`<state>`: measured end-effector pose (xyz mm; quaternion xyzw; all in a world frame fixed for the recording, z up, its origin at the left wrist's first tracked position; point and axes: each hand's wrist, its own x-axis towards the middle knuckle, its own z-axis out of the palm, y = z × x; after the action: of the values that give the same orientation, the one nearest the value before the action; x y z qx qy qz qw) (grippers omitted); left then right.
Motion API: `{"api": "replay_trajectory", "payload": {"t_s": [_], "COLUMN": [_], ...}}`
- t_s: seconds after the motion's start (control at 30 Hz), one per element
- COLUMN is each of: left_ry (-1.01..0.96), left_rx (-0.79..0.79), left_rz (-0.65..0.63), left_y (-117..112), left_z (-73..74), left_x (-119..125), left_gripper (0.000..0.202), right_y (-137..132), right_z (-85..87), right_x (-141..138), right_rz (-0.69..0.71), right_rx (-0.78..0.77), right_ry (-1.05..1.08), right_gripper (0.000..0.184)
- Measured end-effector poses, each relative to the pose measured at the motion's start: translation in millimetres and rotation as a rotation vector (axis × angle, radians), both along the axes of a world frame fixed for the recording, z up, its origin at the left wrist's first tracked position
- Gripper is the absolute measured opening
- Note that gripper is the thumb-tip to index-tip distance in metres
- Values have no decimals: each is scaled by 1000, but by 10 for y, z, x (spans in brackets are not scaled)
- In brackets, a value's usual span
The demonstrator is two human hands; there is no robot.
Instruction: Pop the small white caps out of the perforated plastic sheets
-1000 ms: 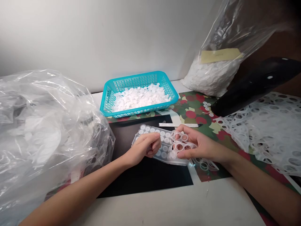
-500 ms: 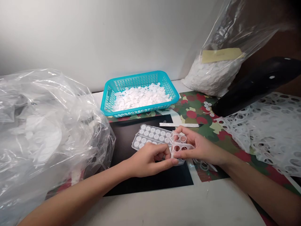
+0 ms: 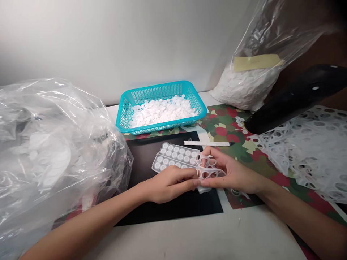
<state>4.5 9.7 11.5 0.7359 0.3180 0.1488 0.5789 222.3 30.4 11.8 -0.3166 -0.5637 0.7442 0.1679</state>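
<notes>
My right hand (image 3: 234, 171) pinches a white plastic web with round holes (image 3: 208, 169) between thumb and fingers. This web bends up over the right end of a clear tray of white discs (image 3: 179, 155), which lies tilted on a black sheet (image 3: 173, 213). My left hand (image 3: 175, 183) is closed at the near edge of the tray. Its thumb and forefinger meet at the left side of the web, close to my right thumb. Whether the left fingers grip the web or the tray rim is partly hidden.
Behind the tray stands a turquoise basket (image 3: 161, 126) of loose white discs. Large clear bags flank it: one at left (image 3: 62, 144), one disc-filled at right (image 3: 244, 85). A white strip tool (image 3: 207, 143), a black arm-like object (image 3: 292, 99) and a pile of holed webs (image 3: 320, 155) lie around.
The web has lifted and bent further up in my right hand. My left fingers have straightened from a curl and moved slightly left, with the thumb lower beside the web.
</notes>
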Motion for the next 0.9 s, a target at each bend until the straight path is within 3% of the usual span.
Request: {"api": "replay_trajectory", "payload": {"t_s": [0.13,0.3,0.4,0.57,0.7,0.9], "left_ry": [-117,-506,-751,-895,-921,-803], "left_rx": [-121,-591,-841,-1007,-1030,-990], "left_rz": [102,462,607,581,573,498], "left_y": [5,126,229,271,246,238], "left_z": [-58,-145,-130,-67,-46,-48], "left_x": [14,-10,-80,-141,-105,-51], "left_gripper": [24,20,26,29,22,16], "right_y": [13,69,108,134,132,156], "right_z": [49,89,48,2,17,13], "right_x": [25,92,110,85,50,67], "right_rz": [30,-41,-79,-110,-131,-208], "right_rx": [-31,-59,-103,-134,-147,95], "right_ry": [6,68,103,73,-50,-269], "right_gripper": [33,32,29,28,28,34]}}
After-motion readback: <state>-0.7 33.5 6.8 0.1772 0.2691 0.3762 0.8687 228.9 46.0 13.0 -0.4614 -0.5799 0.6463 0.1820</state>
